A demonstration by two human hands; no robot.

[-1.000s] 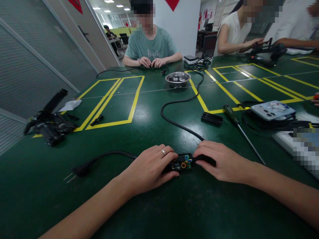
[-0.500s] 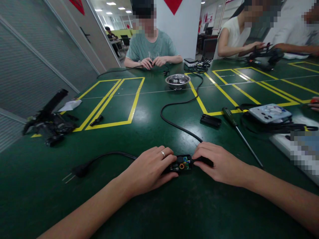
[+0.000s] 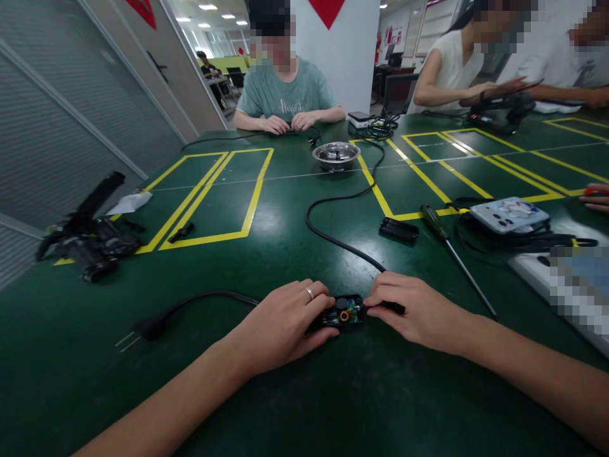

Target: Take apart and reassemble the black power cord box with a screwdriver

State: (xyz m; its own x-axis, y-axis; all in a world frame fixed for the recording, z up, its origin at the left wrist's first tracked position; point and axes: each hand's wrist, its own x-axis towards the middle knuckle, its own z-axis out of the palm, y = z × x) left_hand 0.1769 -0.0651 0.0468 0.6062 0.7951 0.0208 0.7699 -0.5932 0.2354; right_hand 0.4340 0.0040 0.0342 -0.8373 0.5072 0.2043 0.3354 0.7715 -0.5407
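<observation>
one open black case — green board, copper-coloured ring inside.

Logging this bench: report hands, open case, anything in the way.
Left hand holds open case. Right hand pinches black piece at its right end. Circuit board exposed. Screwdriver lies apart from case; nothing visibly blocking.

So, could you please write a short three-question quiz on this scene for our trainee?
1. True or false: the left hand wears a ring.
2. Which lies nearest the screwdriver: A, the bowl; B, the black cover; C, the plug?
3. What is the left hand holding?

Key: 1, true. 2, B. 3, an open case with a circuit board showing inside.
</observation>
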